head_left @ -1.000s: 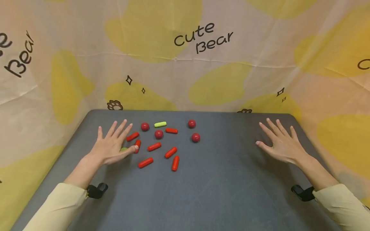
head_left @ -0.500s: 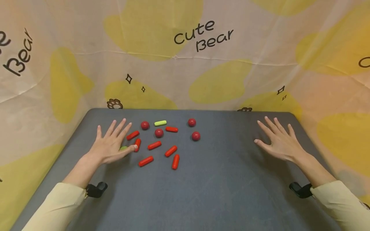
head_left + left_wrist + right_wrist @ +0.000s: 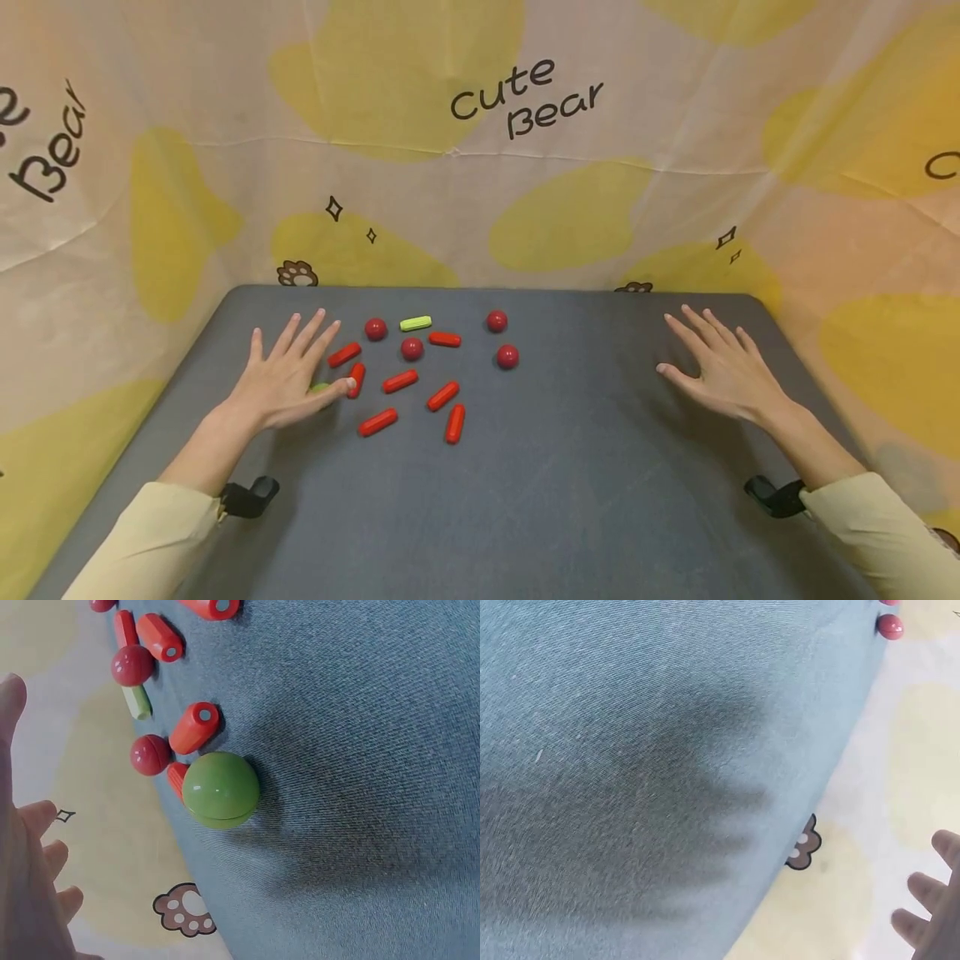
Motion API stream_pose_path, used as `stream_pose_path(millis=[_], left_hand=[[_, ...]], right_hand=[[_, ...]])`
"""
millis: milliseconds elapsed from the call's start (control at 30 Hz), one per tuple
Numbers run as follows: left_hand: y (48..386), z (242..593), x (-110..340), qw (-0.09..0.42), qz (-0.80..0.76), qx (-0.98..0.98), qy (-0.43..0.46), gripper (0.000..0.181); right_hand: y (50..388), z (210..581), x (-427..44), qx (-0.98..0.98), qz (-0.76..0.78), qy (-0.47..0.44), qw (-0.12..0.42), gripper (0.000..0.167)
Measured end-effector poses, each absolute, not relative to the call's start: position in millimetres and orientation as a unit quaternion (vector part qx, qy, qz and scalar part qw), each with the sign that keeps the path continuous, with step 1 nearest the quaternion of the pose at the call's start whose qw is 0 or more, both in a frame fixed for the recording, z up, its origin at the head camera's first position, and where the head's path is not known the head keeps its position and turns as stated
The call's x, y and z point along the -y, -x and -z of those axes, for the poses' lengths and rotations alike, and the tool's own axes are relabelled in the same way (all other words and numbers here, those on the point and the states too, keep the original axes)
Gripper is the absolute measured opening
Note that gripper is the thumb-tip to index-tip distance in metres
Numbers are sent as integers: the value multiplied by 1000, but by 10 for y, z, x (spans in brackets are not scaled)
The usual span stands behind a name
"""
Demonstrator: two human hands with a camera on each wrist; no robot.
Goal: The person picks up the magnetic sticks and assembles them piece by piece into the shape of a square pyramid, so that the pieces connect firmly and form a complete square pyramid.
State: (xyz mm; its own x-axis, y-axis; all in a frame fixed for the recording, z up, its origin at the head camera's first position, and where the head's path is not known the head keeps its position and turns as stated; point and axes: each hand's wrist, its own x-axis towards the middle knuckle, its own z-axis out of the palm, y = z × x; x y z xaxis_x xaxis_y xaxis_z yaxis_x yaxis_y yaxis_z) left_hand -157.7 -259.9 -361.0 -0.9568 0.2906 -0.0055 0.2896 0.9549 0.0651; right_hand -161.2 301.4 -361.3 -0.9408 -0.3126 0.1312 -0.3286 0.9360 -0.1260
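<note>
My left hand [image 3: 281, 385] hovers with spread, straight fingers over the left side of the grey table [image 3: 555, 492], holding nothing. A green ball [image 3: 221, 787] lies below it, mostly hidden by the hand in the head view; the left wrist view shows it whole. In the head view the thumb overlaps a red ribbed stick [image 3: 357, 375], but the left wrist view shows a gap to the things below. Across the right side, my right hand [image 3: 723, 377] is held above the table, fingers extended and holding nothing, its shadow underneath.
Between the hands, left of centre, lie several more red sticks [image 3: 401, 382], several red balls [image 3: 412, 349] and one light green stick [image 3: 416, 323]. A printed cloth [image 3: 562, 200] stands along the back and both sides of the table. Each wrist carries a black mount [image 3: 251, 497].
My right hand has drifted slightly left and its fingers have come a little closer together. The left hand stays nearly still, and the balls and sticks lie where they were.
</note>
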Motion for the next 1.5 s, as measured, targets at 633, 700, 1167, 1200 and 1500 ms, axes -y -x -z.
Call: stream_pose_path(millis=[633,700,1167,1200,1500], left_hand=[[1546,3685,2494,-95,-111,-975,-166,79],[1532,3692,2478,-101,-119,-974,-164,76],[1371,3780,2244,-120,-182,-958,-185,67],[1363,3790,2212,-121,-188,-956,-190,67],[1284,3874,1925,-122,-234,-940,-216,60]], right_hand=[[1721,3661,-2728,964,-167,-185,97,56],[1734,3665,-2695,961,-173,-191,100,53],[1873,3727,-2429,942,-223,-228,100,48],[1887,3737,-2410,941,-228,-230,97,47],[1977,3846,-2221,932,-265,-237,70,48]])
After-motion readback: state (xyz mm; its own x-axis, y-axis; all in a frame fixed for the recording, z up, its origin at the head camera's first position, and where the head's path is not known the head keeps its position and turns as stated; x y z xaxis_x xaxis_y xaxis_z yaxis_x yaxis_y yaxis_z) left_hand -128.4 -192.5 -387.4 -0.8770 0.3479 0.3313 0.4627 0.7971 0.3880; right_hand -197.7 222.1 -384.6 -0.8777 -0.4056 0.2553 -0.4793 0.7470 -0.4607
